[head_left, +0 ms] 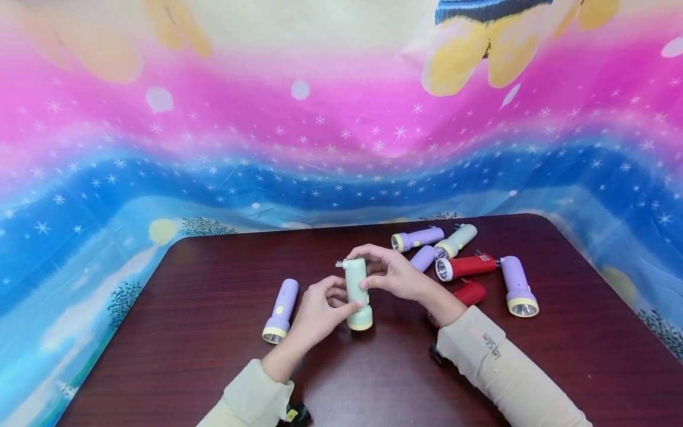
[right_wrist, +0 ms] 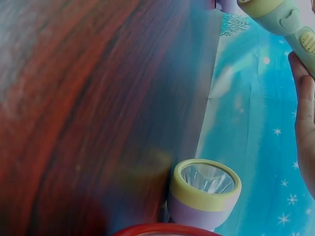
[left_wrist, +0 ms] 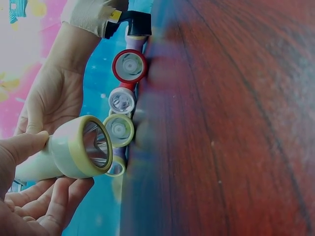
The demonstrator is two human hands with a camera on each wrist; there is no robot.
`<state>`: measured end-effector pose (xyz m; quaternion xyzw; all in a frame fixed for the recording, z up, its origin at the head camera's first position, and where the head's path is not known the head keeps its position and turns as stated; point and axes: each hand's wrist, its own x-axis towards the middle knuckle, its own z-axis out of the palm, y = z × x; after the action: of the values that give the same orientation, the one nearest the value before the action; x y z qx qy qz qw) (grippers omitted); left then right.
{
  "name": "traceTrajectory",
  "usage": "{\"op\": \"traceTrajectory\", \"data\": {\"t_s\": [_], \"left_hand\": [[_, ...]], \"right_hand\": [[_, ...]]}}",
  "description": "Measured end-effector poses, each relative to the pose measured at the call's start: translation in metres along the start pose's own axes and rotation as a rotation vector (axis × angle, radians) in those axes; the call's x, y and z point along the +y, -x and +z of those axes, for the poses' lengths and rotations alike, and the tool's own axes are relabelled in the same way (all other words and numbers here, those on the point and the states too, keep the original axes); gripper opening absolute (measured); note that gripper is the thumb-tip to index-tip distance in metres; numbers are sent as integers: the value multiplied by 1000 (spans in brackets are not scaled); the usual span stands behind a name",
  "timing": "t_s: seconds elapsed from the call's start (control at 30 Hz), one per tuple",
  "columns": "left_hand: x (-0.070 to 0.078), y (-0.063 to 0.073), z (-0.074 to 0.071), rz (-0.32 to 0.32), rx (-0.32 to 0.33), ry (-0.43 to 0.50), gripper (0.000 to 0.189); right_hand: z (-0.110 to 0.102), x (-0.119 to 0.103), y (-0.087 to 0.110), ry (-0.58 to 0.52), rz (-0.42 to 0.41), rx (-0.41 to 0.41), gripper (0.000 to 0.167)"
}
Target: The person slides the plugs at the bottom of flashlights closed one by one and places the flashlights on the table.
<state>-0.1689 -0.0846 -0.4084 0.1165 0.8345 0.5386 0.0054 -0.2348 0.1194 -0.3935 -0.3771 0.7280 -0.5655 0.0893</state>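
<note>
A pale green flashlight (head_left: 356,290) with a yellow rim is held between both hands above the table, its lens end down. Metal plug prongs (head_left: 340,264) stick out sideways near its top. My left hand (head_left: 320,308) grips the lower body, thumb across the front. My right hand (head_left: 392,273) holds the upper part with thumb and fingers. In the left wrist view, the flashlight's lens (left_wrist: 97,144) faces the table, with the left thumb (left_wrist: 27,145) on its neck. The right wrist view shows its yellow switch (right_wrist: 308,42) and part of the right hand (right_wrist: 306,128).
A purple flashlight (head_left: 281,311) lies left of my left hand. Right of my hands are a red flashlight (head_left: 466,267), another red one (head_left: 469,292) partly behind the forearm, a green one (head_left: 458,240) and several purple ones, including one at the far right (head_left: 517,287). A patterned cloth (head_left: 341,178) hangs behind the table.
</note>
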Motion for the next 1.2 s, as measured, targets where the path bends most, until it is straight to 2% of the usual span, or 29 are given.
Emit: {"op": "traceTrajectory", "data": {"t_s": [0.4, 1.2], "left_hand": [[0, -1, -2, -1, 3, -12, 35], [-1, -1, -2, 1, 2, -4, 34]], "right_hand": [[2, 1, -1, -20, -30, 22, 47], [6, 4, 1, -35, 3, 84, 46]]}}
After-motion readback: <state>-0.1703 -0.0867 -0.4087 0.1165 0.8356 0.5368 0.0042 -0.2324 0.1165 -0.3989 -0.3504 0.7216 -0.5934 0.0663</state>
